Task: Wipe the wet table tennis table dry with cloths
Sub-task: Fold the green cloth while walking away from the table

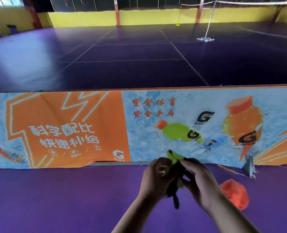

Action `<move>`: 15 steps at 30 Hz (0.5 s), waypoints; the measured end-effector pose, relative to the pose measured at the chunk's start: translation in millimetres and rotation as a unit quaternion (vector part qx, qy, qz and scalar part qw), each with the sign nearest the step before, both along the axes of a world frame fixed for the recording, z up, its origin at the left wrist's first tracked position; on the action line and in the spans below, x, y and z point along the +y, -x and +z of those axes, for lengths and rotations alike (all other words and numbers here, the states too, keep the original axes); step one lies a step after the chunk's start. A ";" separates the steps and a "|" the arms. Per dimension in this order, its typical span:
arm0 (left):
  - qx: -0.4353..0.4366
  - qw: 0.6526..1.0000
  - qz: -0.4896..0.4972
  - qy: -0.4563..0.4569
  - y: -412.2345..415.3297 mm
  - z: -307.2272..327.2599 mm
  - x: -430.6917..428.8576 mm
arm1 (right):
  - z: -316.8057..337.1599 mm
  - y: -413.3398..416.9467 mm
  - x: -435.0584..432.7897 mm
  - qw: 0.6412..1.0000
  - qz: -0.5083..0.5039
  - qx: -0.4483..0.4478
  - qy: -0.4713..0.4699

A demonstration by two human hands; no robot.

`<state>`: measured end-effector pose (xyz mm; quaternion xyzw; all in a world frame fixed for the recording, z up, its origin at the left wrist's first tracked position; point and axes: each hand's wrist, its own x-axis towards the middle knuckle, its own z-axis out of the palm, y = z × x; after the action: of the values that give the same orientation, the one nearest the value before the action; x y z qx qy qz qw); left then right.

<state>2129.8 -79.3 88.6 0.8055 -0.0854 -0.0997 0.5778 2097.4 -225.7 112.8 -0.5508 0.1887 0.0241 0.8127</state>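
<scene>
Green-black cloth point(174, 157), gripped by left hand point(156, 179) and right hand point(202, 184), both clamped on it, over floor point(55, 199). Seemed prep step: unfolding. Table not seen. Next likely needed spreading cloth, reaching table

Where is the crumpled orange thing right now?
Head view, lower right: the crumpled orange thing lies on the purple floor, just right of the right hand.

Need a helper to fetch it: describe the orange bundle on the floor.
Find the long drinks banner along the purple floor. Below its right part, just right of the right hand, lies the orange bundle. Unlike the flat printed banner, it is a crumpled orange-red lump.
</scene>
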 end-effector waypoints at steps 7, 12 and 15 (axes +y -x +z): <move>-0.015 0.993 0.099 0.067 -202.1 -1.7 -10.2 | -8.4 -191.3 -64.8 0.989 -0.034 -0.031 0.139; -0.005 0.969 0.211 0.125 -341.5 7.3 3.5 | -14.7 -343.6 -114.3 0.944 -0.048 -0.117 0.305; -0.018 0.971 0.211 0.109 -411.6 18.6 -1.8 | -14.9 -421.9 -135.3 0.907 -0.036 -0.155 0.389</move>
<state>2541.4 -81.1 107.2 0.7390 0.0658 0.0489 0.6687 2519.3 -361.0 97.9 -0.8131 0.0743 -0.1660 0.5530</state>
